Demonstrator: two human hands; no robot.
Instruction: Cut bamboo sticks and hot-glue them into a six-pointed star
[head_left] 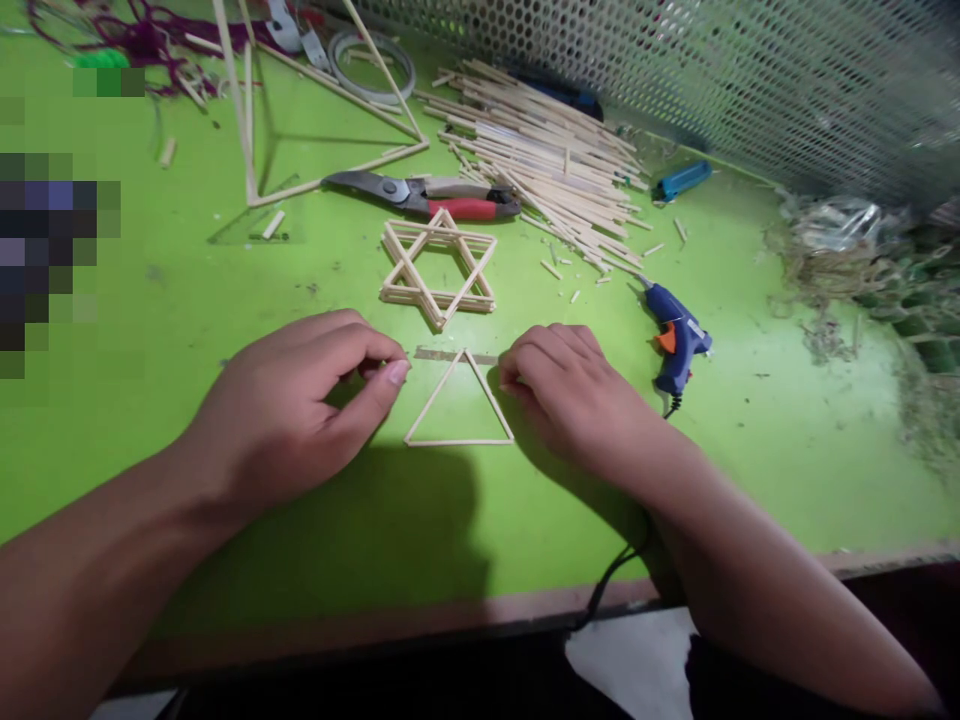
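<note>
The left hand (pixel 277 400) and the right hand (pixel 570 395) curl narrowly at either side of a thin wooden-stick triangle (pixel 459 441), which lies flat near the middle of the surface (pixel 750 480); whether they pinch it, I cannot tell. Uneven pressure could skew its corners, and a careless nudge could shift the stick star (pixel 439 297) just behind it. Red-handled snips (pixel 465 208) and a loose stick pile (pixel 540 170) lie toward the back edge, while a blue hot glue gun (pixel 675 335) sits right of the hands, its cord (pixel 611 580) a possible snag under the right forearm.
</note>
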